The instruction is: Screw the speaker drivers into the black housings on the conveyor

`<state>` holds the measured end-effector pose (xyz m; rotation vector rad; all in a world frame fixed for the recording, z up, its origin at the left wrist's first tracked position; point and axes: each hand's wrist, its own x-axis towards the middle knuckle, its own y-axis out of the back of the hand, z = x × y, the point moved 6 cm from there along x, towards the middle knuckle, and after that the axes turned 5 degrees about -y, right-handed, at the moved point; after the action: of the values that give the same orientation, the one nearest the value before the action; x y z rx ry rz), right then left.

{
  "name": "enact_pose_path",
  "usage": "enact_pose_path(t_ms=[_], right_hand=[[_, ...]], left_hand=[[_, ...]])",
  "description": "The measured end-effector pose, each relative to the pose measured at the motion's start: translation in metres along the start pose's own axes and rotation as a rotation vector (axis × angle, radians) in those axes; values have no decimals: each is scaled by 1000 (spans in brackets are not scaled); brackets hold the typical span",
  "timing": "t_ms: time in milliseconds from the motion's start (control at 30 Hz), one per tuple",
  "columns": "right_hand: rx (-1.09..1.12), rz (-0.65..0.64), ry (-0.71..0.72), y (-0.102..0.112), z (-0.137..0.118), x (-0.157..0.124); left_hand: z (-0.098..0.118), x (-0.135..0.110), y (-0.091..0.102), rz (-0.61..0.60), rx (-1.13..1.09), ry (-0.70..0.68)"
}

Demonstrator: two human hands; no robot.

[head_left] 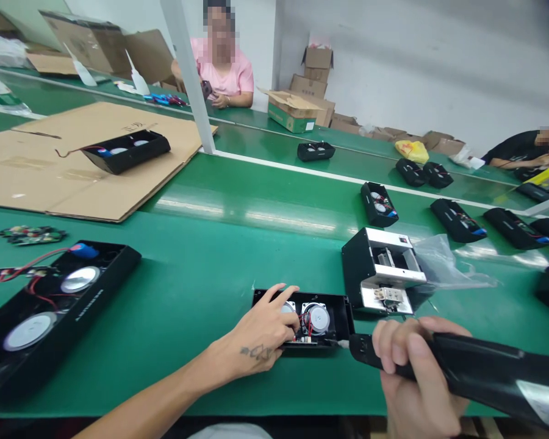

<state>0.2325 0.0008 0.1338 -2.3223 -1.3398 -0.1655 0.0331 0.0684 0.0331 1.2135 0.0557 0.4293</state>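
Note:
A black speaker housing (343,314) lies open side up on the green bench, with two round speaker drivers and red and black wires inside. My left hand (266,334) grips it from its left part, fingers over the rear wall and into the interior, thumb side at the front edge. Wrapped in the fingers of my right hand (416,381) is a black electric screwdriver (489,363). Its tip points left and reaches the housing's front right corner; whether a screw sits there is too small to tell.
Behind the screwdriver stands a black and silver screw feeder (384,268), with a clear plastic bag (452,262) beside it. A larger speaker housing (96,292) lies at left near small circuit boards (32,235). Cardboard (50,146) covers the back left. Two people sit across the bench.

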Motion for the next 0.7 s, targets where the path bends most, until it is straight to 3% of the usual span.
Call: enact_pose_path(t_ms=[533,700], right_hand=[[-3,-144,-60,-16,29,-5],[-44,-263,-71,-25,33,-12]], left_hand=[[-5,-3,-9,-16,-26,12],[-4,-2,-9,-8,-19,3]])
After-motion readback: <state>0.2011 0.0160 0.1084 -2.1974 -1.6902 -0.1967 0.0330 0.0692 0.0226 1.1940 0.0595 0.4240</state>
